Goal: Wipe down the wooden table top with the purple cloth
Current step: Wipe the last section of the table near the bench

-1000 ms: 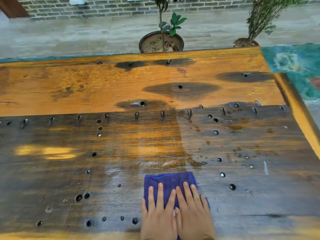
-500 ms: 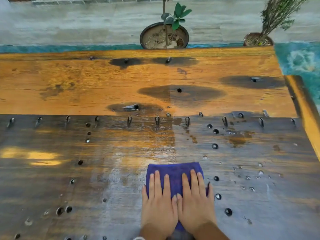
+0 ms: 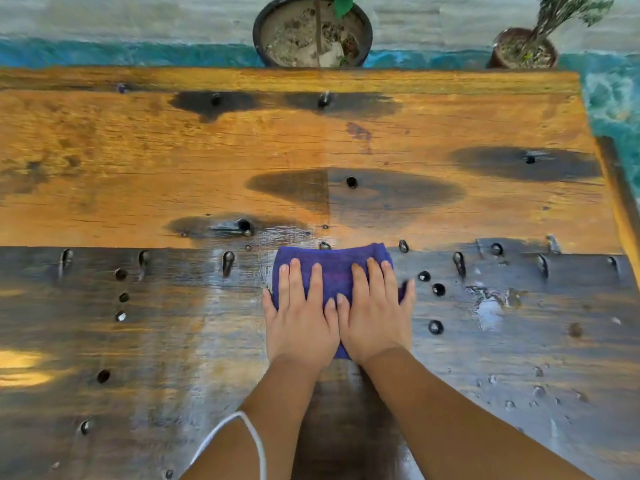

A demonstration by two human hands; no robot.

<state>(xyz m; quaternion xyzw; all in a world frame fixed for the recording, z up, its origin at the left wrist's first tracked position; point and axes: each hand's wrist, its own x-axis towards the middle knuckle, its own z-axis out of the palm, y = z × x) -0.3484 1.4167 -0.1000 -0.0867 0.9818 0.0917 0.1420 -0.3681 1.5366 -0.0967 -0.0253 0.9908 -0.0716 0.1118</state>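
Note:
The purple cloth point(image 3: 334, 263) lies flat on the wooden table top point(image 3: 242, 150), at the seam between the dark wet near board and the orange far board. My left hand point(image 3: 299, 317) and my right hand point(image 3: 375, 313) press side by side on the cloth with fingers straight and spread. Both forearms stretch forward from the bottom of the view. The near part of the cloth is hidden under my palms.
The table is dotted with dark holes and metal studs, and water beads sit at the right point(image 3: 488, 306). Beyond the far edge stand a large plant pot point(image 3: 311, 32) and a small pot point(image 3: 523, 50). The table's right edge point(image 3: 620, 202) borders teal floor.
Both hands have pushed the cloth away from me, from the near part of the dark board up to the seam with the orange board. A wet streak trails behind.

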